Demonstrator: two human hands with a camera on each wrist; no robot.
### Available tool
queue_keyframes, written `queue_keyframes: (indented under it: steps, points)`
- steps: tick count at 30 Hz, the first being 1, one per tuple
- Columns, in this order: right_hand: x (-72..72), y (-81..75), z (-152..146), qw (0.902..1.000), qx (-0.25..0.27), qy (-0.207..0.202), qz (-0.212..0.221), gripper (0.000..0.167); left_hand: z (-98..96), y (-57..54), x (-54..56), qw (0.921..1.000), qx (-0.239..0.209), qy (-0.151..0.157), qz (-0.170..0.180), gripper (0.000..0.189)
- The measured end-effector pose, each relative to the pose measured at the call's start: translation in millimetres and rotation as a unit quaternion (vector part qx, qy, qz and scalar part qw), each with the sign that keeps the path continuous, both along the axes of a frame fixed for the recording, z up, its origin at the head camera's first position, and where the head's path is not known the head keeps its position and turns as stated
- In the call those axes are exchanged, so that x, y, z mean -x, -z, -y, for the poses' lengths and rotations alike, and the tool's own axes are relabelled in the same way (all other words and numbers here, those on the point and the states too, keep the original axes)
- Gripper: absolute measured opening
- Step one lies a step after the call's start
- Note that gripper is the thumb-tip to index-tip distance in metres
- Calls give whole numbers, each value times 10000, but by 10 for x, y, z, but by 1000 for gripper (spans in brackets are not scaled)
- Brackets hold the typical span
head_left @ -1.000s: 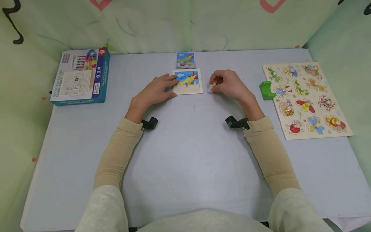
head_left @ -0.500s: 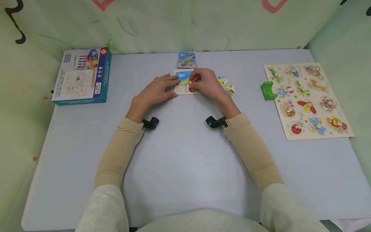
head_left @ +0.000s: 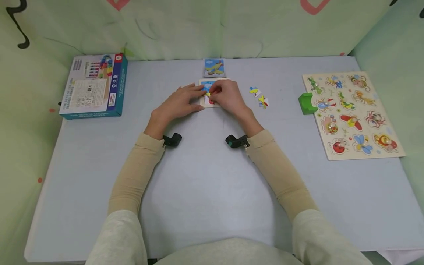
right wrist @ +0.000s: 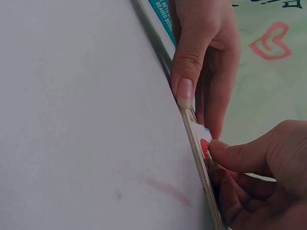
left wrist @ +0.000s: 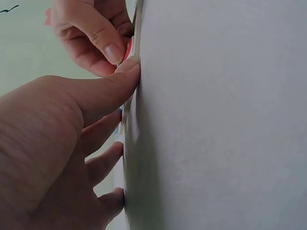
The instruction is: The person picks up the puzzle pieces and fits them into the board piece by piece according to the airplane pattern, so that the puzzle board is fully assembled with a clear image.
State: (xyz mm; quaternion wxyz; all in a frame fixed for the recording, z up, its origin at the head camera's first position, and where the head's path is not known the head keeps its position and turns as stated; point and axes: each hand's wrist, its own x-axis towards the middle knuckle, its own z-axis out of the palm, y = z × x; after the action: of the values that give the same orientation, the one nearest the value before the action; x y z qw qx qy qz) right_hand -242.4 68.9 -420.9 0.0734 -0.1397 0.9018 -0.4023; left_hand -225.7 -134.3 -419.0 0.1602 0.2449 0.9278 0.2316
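A small wooden jigsaw tray (head_left: 213, 106) with an airplane picture lies at the table's far middle, partly covered by both hands. My left hand (head_left: 179, 100) rests at the tray's left side, fingers extended over it; in the left wrist view its thumb touches the near edge. Between thumb and fingers my right hand (head_left: 228, 97) pinches a puzzle piece (right wrist: 204, 145), white with a red patch, against the tray. Several loose puzzle pieces (head_left: 263, 102) in yellow, blue and white lie right of the tray. Behind it is an airplane picture card (head_left: 214, 68).
At the back left lies a blue and white toy box (head_left: 91, 88). To the right is a wooden insect peg board (head_left: 354, 114), with a green block (head_left: 307, 103) at its left edge. A green curtain (head_left: 185, 29) closes off the back.
My right hand has moved left from the loose pieces to the tray, bringing a puzzle piece along, then slid slightly further left. The left hand has stayed in place.
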Motion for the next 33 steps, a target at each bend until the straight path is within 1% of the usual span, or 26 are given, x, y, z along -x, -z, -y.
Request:
queue_keyframes:
  steps: [4,12,19,23,26,30,33]
  points:
    - [-18,14,43,9998,-160,103,-106,11,3,-11,-6,10000,-1,-31,11,64]
    - [-24,34,101,9991,-258,228,-260,12,11,-39,-5,10000,23,4,56,63]
    - [-37,32,95,9990,-266,236,-265,11,10,-35,-26,9999,39,101,-53,57]
    - [-35,30,53,9995,-204,40,-232,9,-13,-56,-51,9998,156,65,-80,55]
    - [-39,14,-19,9996,-121,-217,-165,8,-30,-76,-67,9996,260,12,-62,54]
    - [-63,-35,-180,9984,-129,-546,-54,12,-50,-89,-80,9993,357,-36,-45,53]
    - [-79,-86,-342,9978,-244,-619,-30,16,-64,-95,-84,9991,426,-52,-56,53]
